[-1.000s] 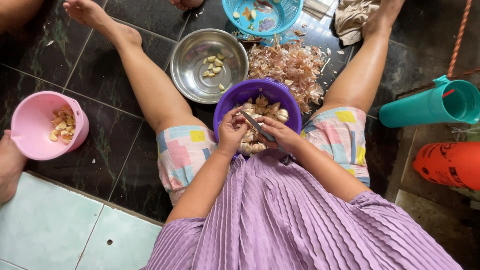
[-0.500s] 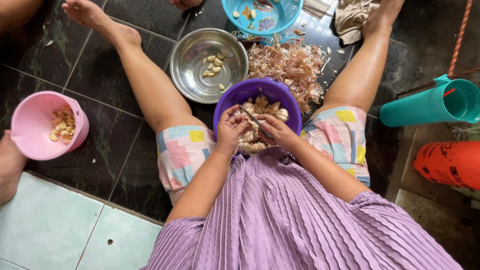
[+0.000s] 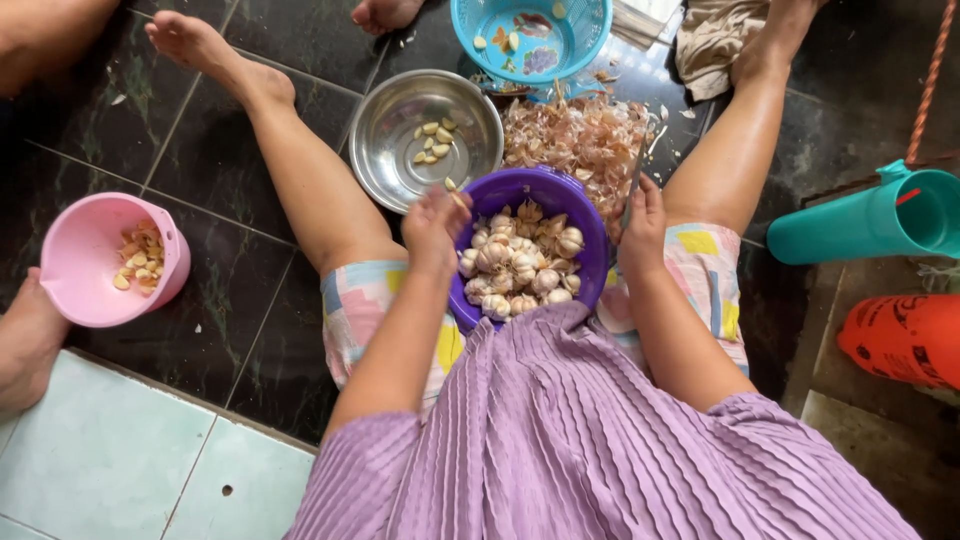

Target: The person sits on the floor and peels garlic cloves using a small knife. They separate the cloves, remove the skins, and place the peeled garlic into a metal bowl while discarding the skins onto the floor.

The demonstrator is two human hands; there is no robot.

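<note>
I sit on a tiled floor with a purple bowl of garlic bulbs between my thighs. My left hand is at the bowl's left rim, pinching a peeled garlic clove close to the steel bowl. That steel bowl holds a few peeled cloves. My right hand rests at the purple bowl's right rim, gripping a small knife that points away from me over a heap of garlic skins.
A pink cup with cloves stands at the left beside another person's foot. A blue basket sits beyond the skins, a cloth beside it. A teal pitcher and an orange container lie at the right.
Both hands have left the middle of the purple bowl. The left hand moved out to the left rim with a clove, the right hand to the right rim with the knife.
</note>
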